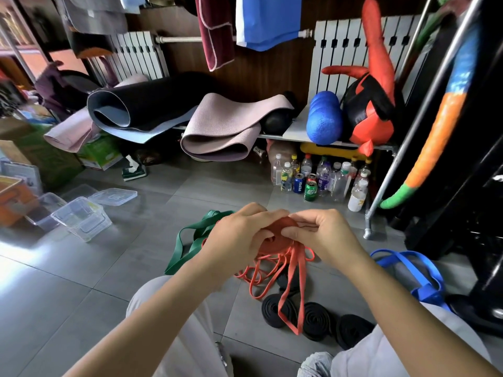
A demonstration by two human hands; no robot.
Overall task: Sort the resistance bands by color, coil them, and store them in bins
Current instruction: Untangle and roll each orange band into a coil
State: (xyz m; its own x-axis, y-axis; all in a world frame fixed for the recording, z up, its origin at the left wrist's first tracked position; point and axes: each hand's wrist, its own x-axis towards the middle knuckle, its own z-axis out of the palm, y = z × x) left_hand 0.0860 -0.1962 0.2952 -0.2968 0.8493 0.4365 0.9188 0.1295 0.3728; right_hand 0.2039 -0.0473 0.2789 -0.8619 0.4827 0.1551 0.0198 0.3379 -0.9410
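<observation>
Your left hand (239, 235) and right hand (321, 235) meet at the centre of the frame, both closed around a partly wound red resistance band (277, 235). The left cups the flat coil from the side while the right pinches its top edge between thumb and fingers. The band's loose loop hangs down to the lower centre, its end lying across three coiled black bands (315, 319) on the grey tile floor (81, 281). Just below your hands, a tangle of thinner orange-red bands (261, 270) is heaped on the floor. A green band (190, 240) lies uncoiled left of centre, and a blue band (413, 270) sprawls at the lower right. Clear plastic bins (79, 216) and a lid (113, 196) sit at the left, well apart from the bands.
</observation>
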